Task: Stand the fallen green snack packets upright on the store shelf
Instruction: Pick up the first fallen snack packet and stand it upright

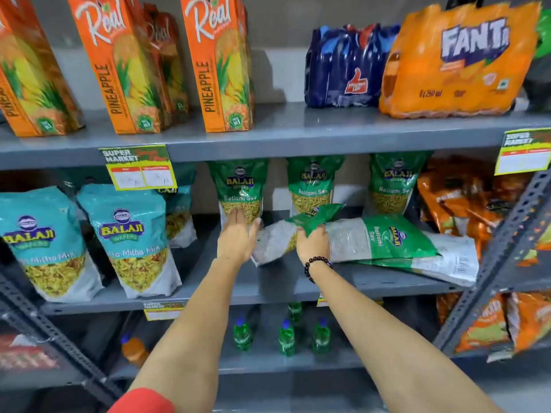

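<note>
Three green Ratlami Sev packets stand upright at the back of the middle shelf [280, 286]: one at the left [240, 186], one in the middle [311, 181], one at the right [395, 181]. In front of them lie fallen green packets: one [384, 238] flat on its side and another [441, 265] under it. My right hand [313, 244] grips a third fallen packet [275, 241] by its green top, with the pale bottom end tilted to the left. My left hand [237, 238] is open, fingers spread, touching the base of the left upright packet and next to the gripped one.
Teal Balaji packets [131, 239] stand at the left of the same shelf, orange snack bags [465, 198] at the right. Juice cartons [222, 64] and drink multipacks [456, 61] fill the shelf above. Green bottles [287, 338] stand below. A slanted metal upright [501, 239] crosses the right side.
</note>
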